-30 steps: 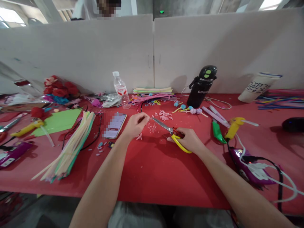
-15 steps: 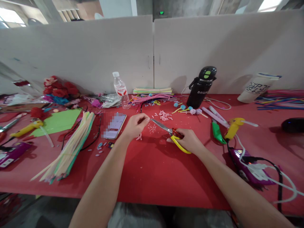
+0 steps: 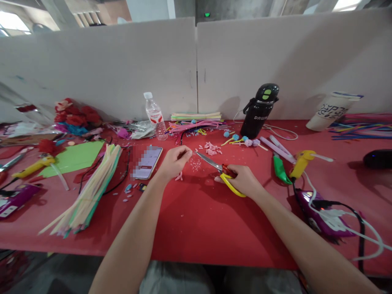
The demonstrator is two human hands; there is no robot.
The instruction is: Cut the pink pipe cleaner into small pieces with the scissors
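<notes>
"Scissors (image 3: 219, 167): where are they, and how are the hands set?"

"Over the middle of the red table (image 3: 196, 228), with the right hand (image 3: 243, 179) curled around the handles. On the left hand (image 3: 176, 161), thumb and forefinger press together; whether something tiny sits between them, I can't tell."

"What could go wrong?"

"A nick, I'd judge: the tip points at the left hand and lies just beside it, so a slip or hasty squeeze could catch skin. A careless sweep might also scatter the pink pieces (image 3: 212, 148) beyond the blades, or the crumbs (image 3: 196, 164) near the tip."

"And room to move?"

"Most of it is toward the front edge, where open red surface stretches. Leftward is tighter, with the phone (image 3: 150, 163) near that hand. Rightward, the yellow glue gun (image 3: 301, 164) stands well apart."
</notes>
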